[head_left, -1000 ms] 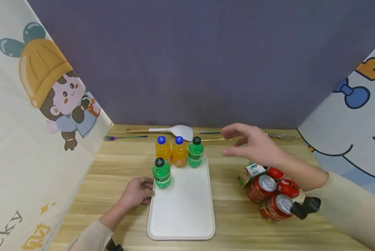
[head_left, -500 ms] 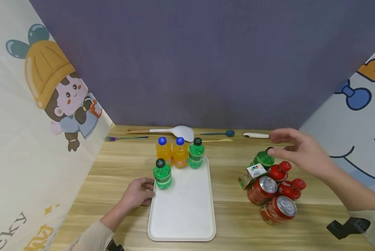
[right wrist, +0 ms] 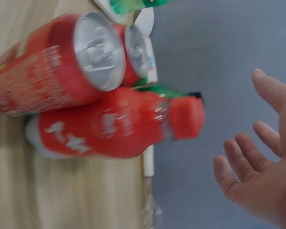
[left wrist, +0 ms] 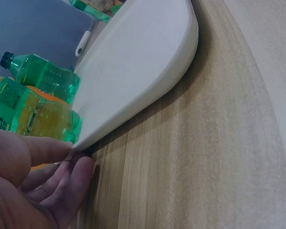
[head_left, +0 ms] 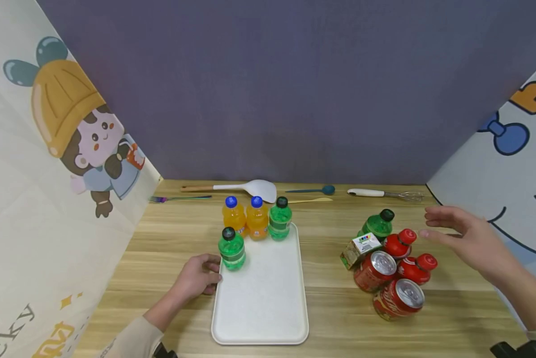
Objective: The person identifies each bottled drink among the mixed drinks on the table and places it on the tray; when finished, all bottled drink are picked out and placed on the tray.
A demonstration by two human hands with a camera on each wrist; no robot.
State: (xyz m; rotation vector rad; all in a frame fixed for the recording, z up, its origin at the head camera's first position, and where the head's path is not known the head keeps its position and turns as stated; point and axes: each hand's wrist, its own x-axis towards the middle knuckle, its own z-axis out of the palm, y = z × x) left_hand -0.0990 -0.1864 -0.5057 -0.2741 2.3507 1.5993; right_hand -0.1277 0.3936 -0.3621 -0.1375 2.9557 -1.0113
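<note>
My left hand (head_left: pixel 199 274) pinches the left rim of a white tray (head_left: pixel 261 308); in the left wrist view the thumb lies at the rim with the fingers curled below it. On the tray's far end stand two orange drink bottles (head_left: pixel 257 219) with blue caps and a green bottle (head_left: pixel 279 219). Another green bottle (head_left: pixel 232 249) stands near my left fingers. My right hand (head_left: pixel 471 238) is held open and holds nothing, right of two red-capped bottles (head_left: pixel 414 269). Beside these are two red soda cans (head_left: pixel 398 298), a small drink carton (head_left: pixel 360 250) and a green bottle (head_left: pixel 377 224).
Along the back wall lie a fork (head_left: pixel 180 198), a white spatula (head_left: pixel 261 189) with a wooden handle, a dark blue spoon (head_left: pixel 310 190), a thin yellow utensil (head_left: pixel 312 200) and a whisk (head_left: pixel 384 193). Printed panels flank the wooden table (head_left: pixel 330 318).
My right hand has moved right and toward me, from beside the tray, past the back of the drinks group, to its right side. The left hand stays at the tray.
</note>
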